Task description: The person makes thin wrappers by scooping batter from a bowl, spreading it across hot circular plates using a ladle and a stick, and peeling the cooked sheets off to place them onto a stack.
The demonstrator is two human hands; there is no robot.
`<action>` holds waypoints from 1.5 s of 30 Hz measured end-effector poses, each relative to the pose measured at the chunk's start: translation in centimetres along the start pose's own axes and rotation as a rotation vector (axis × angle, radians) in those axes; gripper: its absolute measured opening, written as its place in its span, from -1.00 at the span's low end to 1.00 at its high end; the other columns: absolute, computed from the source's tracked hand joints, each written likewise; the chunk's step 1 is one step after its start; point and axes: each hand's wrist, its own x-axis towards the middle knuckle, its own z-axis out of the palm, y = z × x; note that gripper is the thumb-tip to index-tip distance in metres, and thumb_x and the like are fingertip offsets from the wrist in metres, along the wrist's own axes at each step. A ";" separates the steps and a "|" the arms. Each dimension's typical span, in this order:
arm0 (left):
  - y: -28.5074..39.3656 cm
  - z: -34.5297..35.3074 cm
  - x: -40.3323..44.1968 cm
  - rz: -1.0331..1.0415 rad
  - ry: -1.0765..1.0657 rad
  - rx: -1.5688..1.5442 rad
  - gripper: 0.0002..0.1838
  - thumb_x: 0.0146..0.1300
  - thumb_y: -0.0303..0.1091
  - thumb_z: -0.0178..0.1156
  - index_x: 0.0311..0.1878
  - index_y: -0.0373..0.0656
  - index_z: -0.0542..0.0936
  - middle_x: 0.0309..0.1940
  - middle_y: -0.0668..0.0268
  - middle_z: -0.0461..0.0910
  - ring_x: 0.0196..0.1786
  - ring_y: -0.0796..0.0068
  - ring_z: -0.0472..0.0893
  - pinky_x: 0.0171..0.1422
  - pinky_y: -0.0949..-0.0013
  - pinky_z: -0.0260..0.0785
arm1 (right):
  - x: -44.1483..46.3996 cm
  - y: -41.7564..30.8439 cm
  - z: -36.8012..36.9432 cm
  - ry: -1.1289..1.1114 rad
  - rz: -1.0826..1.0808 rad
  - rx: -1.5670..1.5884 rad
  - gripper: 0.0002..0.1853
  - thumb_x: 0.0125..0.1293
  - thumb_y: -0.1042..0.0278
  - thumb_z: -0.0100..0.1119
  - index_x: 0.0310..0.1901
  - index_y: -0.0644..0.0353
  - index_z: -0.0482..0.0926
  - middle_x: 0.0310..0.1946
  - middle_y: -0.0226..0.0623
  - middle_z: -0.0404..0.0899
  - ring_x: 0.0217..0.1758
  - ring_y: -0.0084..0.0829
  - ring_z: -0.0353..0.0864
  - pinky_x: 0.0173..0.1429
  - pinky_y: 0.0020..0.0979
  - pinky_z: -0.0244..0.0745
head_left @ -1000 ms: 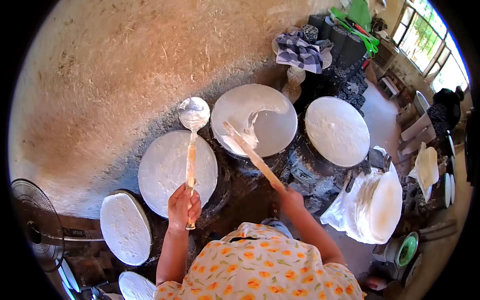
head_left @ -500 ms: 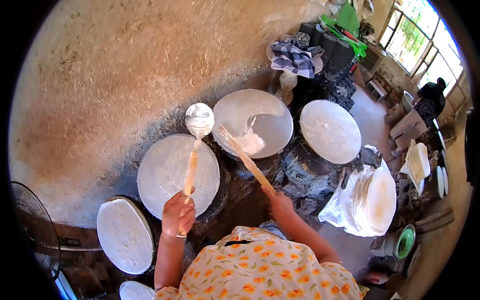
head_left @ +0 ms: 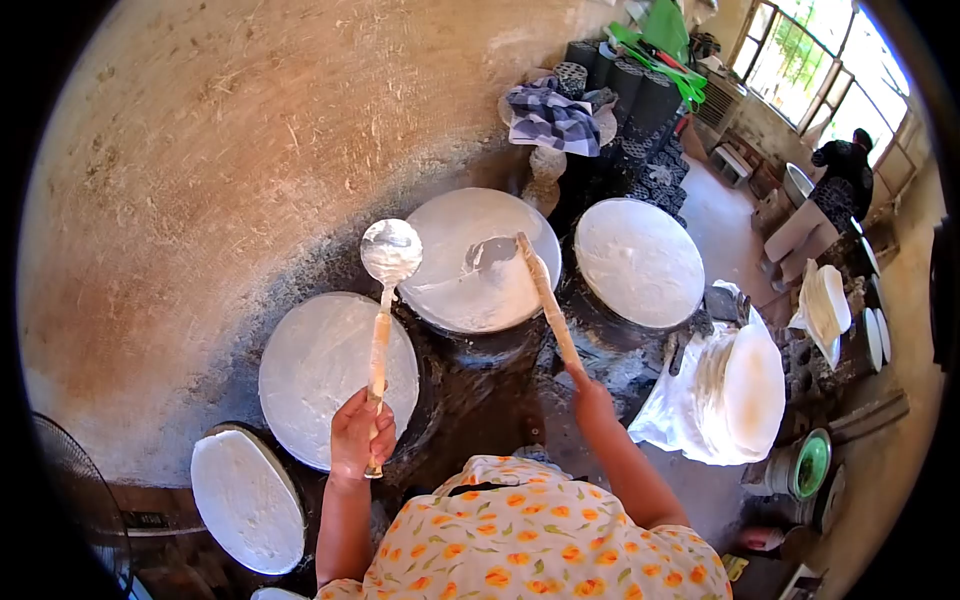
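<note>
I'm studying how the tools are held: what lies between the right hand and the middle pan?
In the head view, a wooden stick spans that stretch, running from the right hand to over the middle pan.

No text, brand, number or sign can be read — a small dark panel [head_left: 150, 520] beside the fan [head_left: 82, 505] is too indistinct.

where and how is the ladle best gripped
Probably by the lower part of its handle, coming from the wearer's side, where the left hand holds it. The handle is long, slim and points toward the body, while the round bowl at the far end is smeared white.
</note>
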 end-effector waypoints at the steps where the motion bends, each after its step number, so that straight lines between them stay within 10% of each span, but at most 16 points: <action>1: -0.1 0.4 0.2 0.001 0.000 0.022 -0.67 0.39 -0.35 -0.04 0.14 -0.31 0.40 -0.56 0.32 0.35 -0.78 0.68 0.21 -0.80 0.59 0.10 | -0.1 0.6 0.5 0.030 -0.028 0.121 -0.49 0.24 0.45 0.02 0.21 -0.29 0.44 -0.32 -0.05 0.56 -0.33 -0.02 0.62 -0.26 -0.17 0.54; 25: -0.6 6.3 3.3 0.021 0.108 0.117 -0.71 0.42 -0.38 -0.13 0.12 -0.27 0.40 -0.56 0.36 0.32 -0.77 0.69 0.20 -0.77 0.58 0.11 | 5.7 6.4 -3.6 -0.117 -0.181 -0.105 -0.51 0.21 0.49 -0.03 0.16 -0.24 0.48 -0.45 0.10 0.54 -0.39 0.06 0.57 -0.27 -0.02 0.47; 37: 0.7 7.4 1.7 -0.015 0.030 -0.142 -0.62 0.37 -0.42 -0.08 0.19 -0.40 0.33 -0.58 0.34 0.32 -0.78 0.68 0.24 -0.80 0.53 0.12 | 19.0 3.5 -1.6 0.179 -0.356 0.441 -0.46 0.18 0.54 -0.01 0.18 -0.24 0.48 -0.22 0.04 0.61 -0.14 0.05 0.61 -0.09 -0.14 0.49; 45: 1.2 8.5 2.0 0.105 0.136 -0.034 -0.61 0.40 -0.38 -0.08 0.20 -0.39 0.31 -0.59 0.32 0.33 -0.81 0.69 0.21 -0.84 0.58 0.09 | 15.9 0.5 -0.9 -0.132 -0.439 0.450 -0.35 0.13 0.56 -0.04 0.30 -0.18 0.34 -0.25 0.17 0.56 -0.20 0.09 0.61 -0.06 -0.12 0.48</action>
